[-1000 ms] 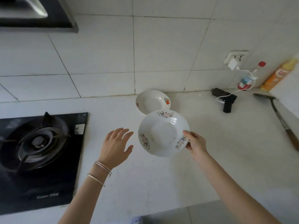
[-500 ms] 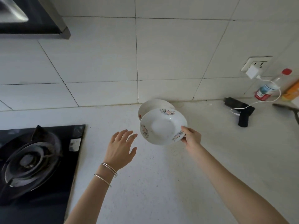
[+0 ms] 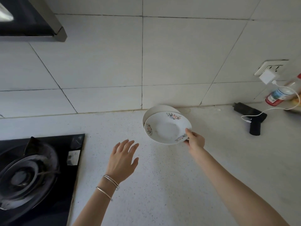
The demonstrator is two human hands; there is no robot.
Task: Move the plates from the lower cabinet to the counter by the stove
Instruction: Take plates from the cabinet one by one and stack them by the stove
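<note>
My right hand (image 3: 194,141) grips the near right rim of a white plate (image 3: 166,128) with small flower prints. That plate lies mostly over a second white plate (image 3: 156,109) resting on the counter (image 3: 162,176) by the tiled wall; only the second plate's far rim shows. Whether the two plates touch I cannot tell. My left hand (image 3: 123,158), with two thin bangles at the wrist, hovers open over the counter, left of and nearer than the plates, fingers spread and empty.
A black gas stove (image 3: 32,173) fills the lower left, with a range hood (image 3: 31,18) above it. At the right, a black device (image 3: 250,118) lies on a white cable from a charger (image 3: 267,77). Bottles (image 3: 278,95) stand in the far right corner.
My right hand has carried the flowered plate away from me and lowered it over the plate on the counter. My left hand has stayed open beside it.
</note>
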